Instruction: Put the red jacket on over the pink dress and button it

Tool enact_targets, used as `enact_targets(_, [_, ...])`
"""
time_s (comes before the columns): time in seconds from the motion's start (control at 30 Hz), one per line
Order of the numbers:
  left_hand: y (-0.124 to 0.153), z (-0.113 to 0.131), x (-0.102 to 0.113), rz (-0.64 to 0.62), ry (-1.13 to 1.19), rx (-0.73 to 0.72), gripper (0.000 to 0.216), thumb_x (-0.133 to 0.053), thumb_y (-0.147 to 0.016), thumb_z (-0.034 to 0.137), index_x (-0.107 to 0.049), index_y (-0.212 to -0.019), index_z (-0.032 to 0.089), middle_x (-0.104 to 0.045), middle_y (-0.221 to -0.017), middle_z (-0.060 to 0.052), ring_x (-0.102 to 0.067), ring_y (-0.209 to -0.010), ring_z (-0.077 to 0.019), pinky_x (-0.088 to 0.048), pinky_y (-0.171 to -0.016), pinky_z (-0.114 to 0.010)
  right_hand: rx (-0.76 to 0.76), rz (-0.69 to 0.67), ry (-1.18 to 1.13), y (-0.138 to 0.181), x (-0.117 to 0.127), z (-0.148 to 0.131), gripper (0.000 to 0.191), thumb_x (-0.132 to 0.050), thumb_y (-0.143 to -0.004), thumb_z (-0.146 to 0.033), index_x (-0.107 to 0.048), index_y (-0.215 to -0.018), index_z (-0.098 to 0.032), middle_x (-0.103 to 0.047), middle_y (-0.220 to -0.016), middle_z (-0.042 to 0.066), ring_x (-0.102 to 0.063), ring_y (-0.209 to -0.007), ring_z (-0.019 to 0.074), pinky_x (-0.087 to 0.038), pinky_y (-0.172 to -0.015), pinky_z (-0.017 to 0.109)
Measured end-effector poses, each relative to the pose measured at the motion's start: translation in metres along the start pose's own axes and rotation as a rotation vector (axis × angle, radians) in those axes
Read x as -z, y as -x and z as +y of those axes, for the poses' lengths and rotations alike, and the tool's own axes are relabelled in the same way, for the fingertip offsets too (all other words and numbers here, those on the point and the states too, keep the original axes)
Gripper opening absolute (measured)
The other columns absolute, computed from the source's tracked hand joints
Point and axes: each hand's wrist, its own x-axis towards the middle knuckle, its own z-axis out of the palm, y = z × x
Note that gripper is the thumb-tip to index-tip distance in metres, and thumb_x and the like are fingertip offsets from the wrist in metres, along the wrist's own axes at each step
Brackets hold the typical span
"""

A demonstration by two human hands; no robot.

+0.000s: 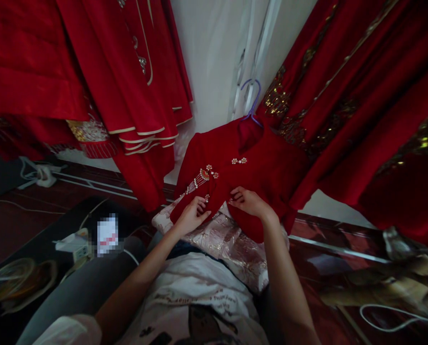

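Observation:
A red jacket [271,177] on a purple hanger [251,112] spreads over my lap, its lower front parted. On the jacket's left panel, my left hand [193,214] lies with curled fingers beside a beaded button [207,198]; its thumb is apart from them. My right hand [249,202] has its fingertips closed on the edge of the other panel, where a small fastening is partly covered. Higher up sit a closed beaded clasp [239,161] and a fan-shaped ornament [202,178] with bead tassels. A pale patterned cloth [231,244] shows beneath the jacket.
Red garments [128,81] with pale piping hang on the left, and red garments with gold embroidery [276,98] hang on the right. A power strip [80,247] lies on a dark surface at left. A white cable [386,316] loops at lower right.

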Motion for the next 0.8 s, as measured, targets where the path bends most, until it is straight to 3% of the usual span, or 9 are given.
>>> enact_targets(0.13, [-0.013,0.008,0.002,0.097,0.12,0.039,0.029,-0.059,-0.085,0.032,-0.048,-0.108,0.018,-0.061,-0.097,-0.004,-0.061,-0.078,-0.0115,-0.049,-0.064,-0.023,0.021,0.037,-0.026,-0.011,-0.015,0.009,0.034,-0.072,-0.067,-0.013,-0.053,-0.094,-0.018,-0.064,-0.081,0.001,-0.06,-0.075,0.0122,-0.048,-0.07,0.023])
enact_targets(0.27, [-0.029,0.023,0.012,-0.111,0.039,-0.063,0.015,-0.054,-0.085,0.021,-0.057,-0.1,0.019,-0.064,-0.09,-0.002,-0.062,-0.082,-0.0118,-0.05,-0.071,-0.023,0.078,0.117,-0.006,-0.021,-0.034,0.013,0.039,-0.07,-0.059,-0.011,-0.046,-0.089,-0.02,-0.055,-0.077,-0.003,-0.054,-0.069,0.0123,-0.045,-0.066,0.024])
enact_targets(0.33, [-0.034,0.027,0.018,-0.221,-0.05,-0.122,0.018,-0.052,-0.083,0.015,-0.061,-0.099,0.019,-0.065,-0.088,-0.001,-0.062,-0.081,-0.0117,-0.05,-0.073,-0.023,0.098,0.152,0.021,-0.025,-0.041,0.015,0.038,-0.067,-0.059,-0.01,-0.043,-0.087,-0.02,-0.052,-0.078,-0.003,-0.052,-0.069,0.0126,-0.043,-0.065,0.025])
enact_targets(0.53, [-0.039,0.023,0.026,-0.245,-0.248,-0.237,0.029,-0.052,-0.08,0.008,-0.062,-0.104,0.021,-0.061,-0.088,0.0,-0.059,-0.075,-0.0112,-0.049,-0.071,-0.023,0.12,0.218,0.074,-0.028,-0.045,0.014,0.027,-0.057,-0.064,-0.011,-0.041,-0.084,-0.021,-0.05,-0.076,-0.002,-0.05,-0.069,0.0138,-0.04,-0.067,0.026])
enact_targets(0.63, [-0.041,0.023,0.026,-0.246,-0.354,-0.305,0.024,-0.054,-0.083,0.01,-0.062,-0.103,0.02,-0.059,-0.087,-0.001,-0.058,-0.075,-0.012,-0.047,-0.071,-0.023,0.106,0.162,0.032,-0.026,-0.037,0.013,0.026,-0.058,-0.064,-0.012,-0.043,-0.083,-0.021,-0.051,-0.074,-0.003,-0.05,-0.068,0.0135,-0.039,-0.066,0.025])
enact_targets(0.8, [-0.042,0.027,0.032,-0.323,-0.61,-0.481,0.017,-0.049,-0.092,0.019,-0.064,-0.101,0.021,-0.058,-0.098,-0.004,-0.059,-0.09,-0.0158,-0.047,-0.082,-0.026,0.046,-0.067,-0.063,-0.013,-0.012,0.012,0.021,-0.064,-0.065,-0.018,-0.05,-0.082,-0.02,-0.054,-0.073,-0.003,-0.052,-0.069,0.0132,-0.04,-0.066,0.025])
